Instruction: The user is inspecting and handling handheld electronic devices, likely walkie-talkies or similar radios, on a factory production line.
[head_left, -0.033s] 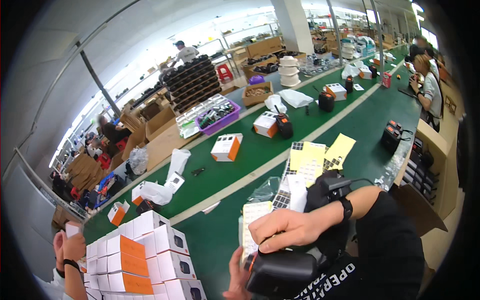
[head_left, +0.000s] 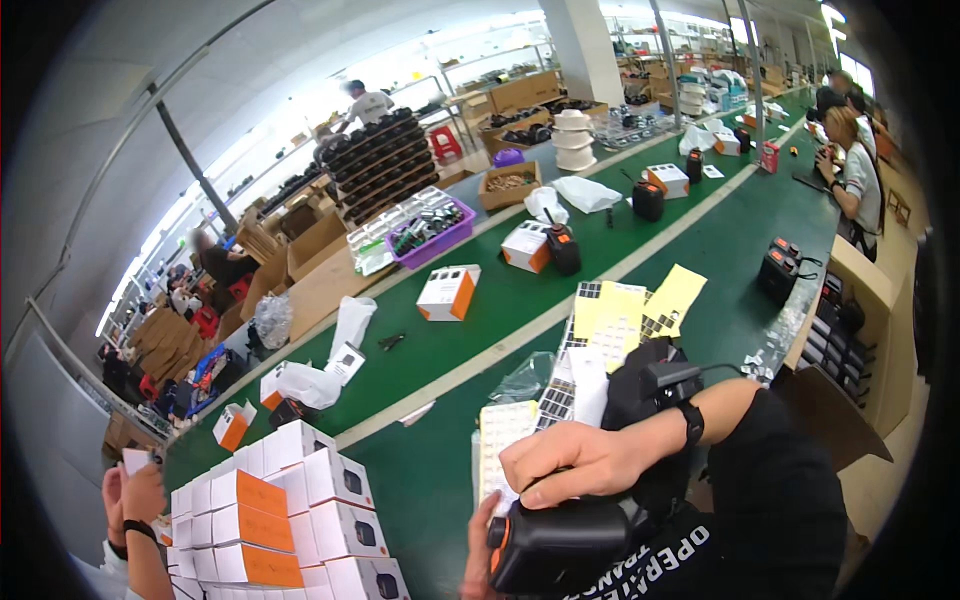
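A black box-shaped device with an orange ring at its left end lies in front of my body. My left hand holds it at that end, with fingers pressed along the side and the palm partly out of view. Over its top edge my right hand is closed, fingertips pinched down at the casing; whatever they hold is hidden. Just beyond the hands is a pale label sheet. Past it lie a strip of dark labels, a white paper and yellow sheets.
White and orange boxes are stacked at the lower left, beside a co-worker's hands. Several black devices stand on the right of the green table. An open carton is at the right edge. A purple basket sits farther back.
My left hand has closed in against the device's left end, where its fingers stood more apart. The right hand stays at the top edge. The view has shifted slightly.
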